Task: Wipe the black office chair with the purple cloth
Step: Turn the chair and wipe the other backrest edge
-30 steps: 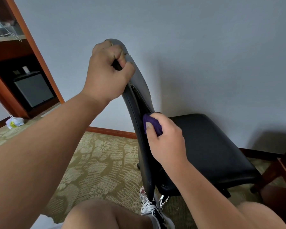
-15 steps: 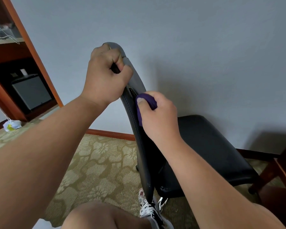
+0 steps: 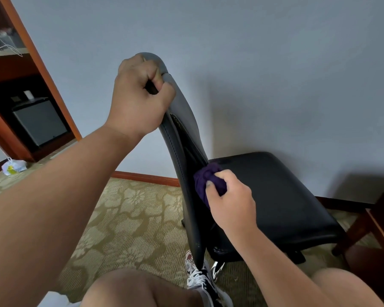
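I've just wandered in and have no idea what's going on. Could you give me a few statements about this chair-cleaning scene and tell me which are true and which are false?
1. The left hand grips the black office chair at the top of its backrest. True.
2. The purple cloth hangs unheld over the top of the backrest. False: the right hand holds it bunched against the backrest, lower down.
3. The floor is bare wood. False: it is covered by a patterned carpet.
4. A white plastic bag lies on the carpet at the left. True.
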A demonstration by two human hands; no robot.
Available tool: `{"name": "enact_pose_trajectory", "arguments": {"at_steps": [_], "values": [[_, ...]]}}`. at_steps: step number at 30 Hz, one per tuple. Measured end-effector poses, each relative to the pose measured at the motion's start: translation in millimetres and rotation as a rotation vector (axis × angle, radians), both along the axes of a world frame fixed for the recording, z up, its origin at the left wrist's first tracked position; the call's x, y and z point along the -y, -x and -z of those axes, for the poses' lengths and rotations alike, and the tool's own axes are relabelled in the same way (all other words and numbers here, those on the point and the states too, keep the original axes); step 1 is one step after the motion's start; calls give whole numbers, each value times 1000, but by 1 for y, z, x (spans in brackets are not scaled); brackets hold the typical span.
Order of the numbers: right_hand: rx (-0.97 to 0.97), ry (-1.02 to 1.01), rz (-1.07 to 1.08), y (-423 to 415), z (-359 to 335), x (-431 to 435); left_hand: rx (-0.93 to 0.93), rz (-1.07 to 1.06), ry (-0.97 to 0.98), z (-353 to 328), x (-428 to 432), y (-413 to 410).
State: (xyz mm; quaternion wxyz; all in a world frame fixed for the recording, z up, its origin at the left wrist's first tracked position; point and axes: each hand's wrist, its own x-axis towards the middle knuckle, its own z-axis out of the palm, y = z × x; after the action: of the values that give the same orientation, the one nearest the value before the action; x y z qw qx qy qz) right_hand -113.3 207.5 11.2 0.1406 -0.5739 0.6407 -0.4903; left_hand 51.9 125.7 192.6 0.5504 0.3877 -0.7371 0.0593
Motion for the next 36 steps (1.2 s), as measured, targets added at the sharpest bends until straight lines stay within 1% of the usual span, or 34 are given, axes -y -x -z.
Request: {"name": "enact_pose_trajectory", "arguments": {"at_steps": [4, 6, 8, 10, 12, 15, 17, 20, 22, 24, 26, 29, 31, 36], "values": [[190, 151, -71, -13, -37, 10, 5, -12, 5, 1, -1, 1], [216, 237, -115, -24, -62, 17, 5, -15, 8, 0, -1, 2], [189, 281, -155, -31, -79, 23, 11, -9, 14, 0, -2, 1], [132, 285, -176, -31, -80, 27, 13, -1, 19, 1, -1, -1], [38, 284, -163, -27, -65, 26, 8, 4, 30, 1, -1, -2], [-100, 325, -72, -21, -29, 22, 6, 3, 33, 1, 1, -1], [-152, 272, -27, -15, -2, 19, 5, 5, 18, 1, 1, -2], [-160, -10, -22, -1, 40, 12, 9, 9, 8, 1, 1, -6], [-92, -153, -38, 7, 56, 5, 13, 24, 2, 1, 3, -8], [36, -190, -43, 9, 55, 2, 13, 31, -12, 1, 5, -9], [132, -134, -54, 5, 38, 5, 2, 33, -36, 0, 6, -10], [207, 95, -142, -11, 0, 11, -36, 81, -71, -1, 7, -10], [215, 208, -229, -24, -31, 17, -54, 99, -81, -2, 9, -10], [202, 304, -337, -37, -94, 47, -23, 65, -76, -2, 22, -19]]}}
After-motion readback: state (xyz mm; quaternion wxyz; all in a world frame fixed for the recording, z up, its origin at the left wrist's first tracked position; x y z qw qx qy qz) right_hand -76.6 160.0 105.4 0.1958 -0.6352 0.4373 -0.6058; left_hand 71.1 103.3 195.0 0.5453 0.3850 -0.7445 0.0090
